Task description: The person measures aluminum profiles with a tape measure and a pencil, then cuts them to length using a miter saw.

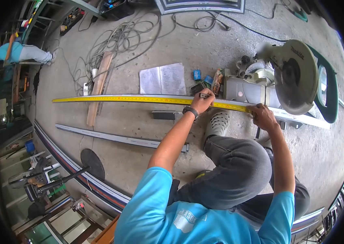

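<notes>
My left hand (203,101), with a dark band on the wrist, is closed around a short black-and-white thing like a marker (204,96). It rests on a long pale metal profile (127,96). Along that profile runs a yellow tape measure (151,99), stretched out from the far left end. At the tape's right part my right hand (262,116) is closed on it; the case is mostly hidden by the fingers. The profile's right part passes in front of a green Makita cut-off saw (296,77).
An open notebook (162,79) with writing lies behind the profile, beside small packets (218,81). A wooden plank (99,87) crosses under the profile. A second profile (119,135) lies nearer. Tangled cables (119,42) cover the floor behind. Another person (21,52) is at far left.
</notes>
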The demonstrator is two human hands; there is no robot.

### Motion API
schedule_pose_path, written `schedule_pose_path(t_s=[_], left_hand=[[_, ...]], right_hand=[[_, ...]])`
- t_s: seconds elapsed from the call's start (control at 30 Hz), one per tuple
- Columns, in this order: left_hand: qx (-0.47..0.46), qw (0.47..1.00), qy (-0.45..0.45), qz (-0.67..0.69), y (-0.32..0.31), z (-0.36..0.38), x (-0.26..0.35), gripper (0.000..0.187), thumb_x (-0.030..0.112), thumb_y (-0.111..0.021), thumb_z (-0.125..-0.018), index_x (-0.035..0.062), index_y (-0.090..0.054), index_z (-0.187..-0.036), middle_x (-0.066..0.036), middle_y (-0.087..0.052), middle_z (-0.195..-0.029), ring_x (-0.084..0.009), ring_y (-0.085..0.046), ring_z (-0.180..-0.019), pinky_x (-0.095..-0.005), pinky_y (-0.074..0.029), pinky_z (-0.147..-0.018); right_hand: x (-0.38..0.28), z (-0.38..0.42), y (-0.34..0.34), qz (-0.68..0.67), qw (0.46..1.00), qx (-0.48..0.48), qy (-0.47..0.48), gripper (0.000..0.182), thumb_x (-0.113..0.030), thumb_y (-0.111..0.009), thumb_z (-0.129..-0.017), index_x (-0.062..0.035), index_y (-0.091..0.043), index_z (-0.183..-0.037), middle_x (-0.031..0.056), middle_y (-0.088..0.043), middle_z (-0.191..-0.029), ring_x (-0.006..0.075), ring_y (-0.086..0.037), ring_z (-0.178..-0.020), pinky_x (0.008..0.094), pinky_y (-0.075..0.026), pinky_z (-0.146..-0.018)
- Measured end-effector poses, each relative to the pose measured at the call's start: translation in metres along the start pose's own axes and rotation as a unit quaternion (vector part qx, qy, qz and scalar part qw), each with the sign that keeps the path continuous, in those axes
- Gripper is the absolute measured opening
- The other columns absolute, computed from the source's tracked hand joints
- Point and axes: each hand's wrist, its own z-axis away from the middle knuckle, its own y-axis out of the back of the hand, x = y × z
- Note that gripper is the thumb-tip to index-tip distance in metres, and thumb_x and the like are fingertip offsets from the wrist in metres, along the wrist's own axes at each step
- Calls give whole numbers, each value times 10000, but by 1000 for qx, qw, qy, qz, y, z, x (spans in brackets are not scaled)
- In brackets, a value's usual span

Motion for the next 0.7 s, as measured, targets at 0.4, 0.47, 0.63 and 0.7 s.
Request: schedule_pose_path(t_s=[0.4,0.47,0.63,0.7], left_hand=[[-13,1000,-2,22,6,-3,-2,153,162,-675,-931,44,-636,-1021,-62,-749,-861,-138,-708,-824,-311,-540,-767],[-14,1000,-8,-10,8,-5,-5,147,169,-682,-932,49,-645,-1008,-56,-753,-842,-137,-708,-812,-307,-542,-762],[-39,992,-52,-104,10,-15,-1,268,315,-652,-995,54,-669,-936,-40,-719,-749,-142,-687,-730,-327,-537,-725],[-24,991,-36,-128,8,-16,8,320,348,-623,-1010,61,-662,-874,-39,-710,-734,-148,-677,-713,-333,-526,-711]], right_hand=[[2,0,-2,-9,1000,3,8,652,-98,-738,-790,-297,-609,-1397,109,-629,-1207,325,-632,-1143,443,-560,-962],[7,-2,-8,-4,1000,19,18,644,-101,-736,-786,-299,-615,-1387,110,-637,-1177,320,-636,-1128,445,-562,-944],[6,-1,-8,-19,999,25,5,578,-106,-703,-798,-300,-644,-1340,128,-656,-1087,318,-664,-1031,454,-572,-876],[7,0,-8,-4,1000,26,9,598,-106,-711,-795,-310,-640,-1353,129,-648,-1118,321,-650,-1086,451,-571,-902]])
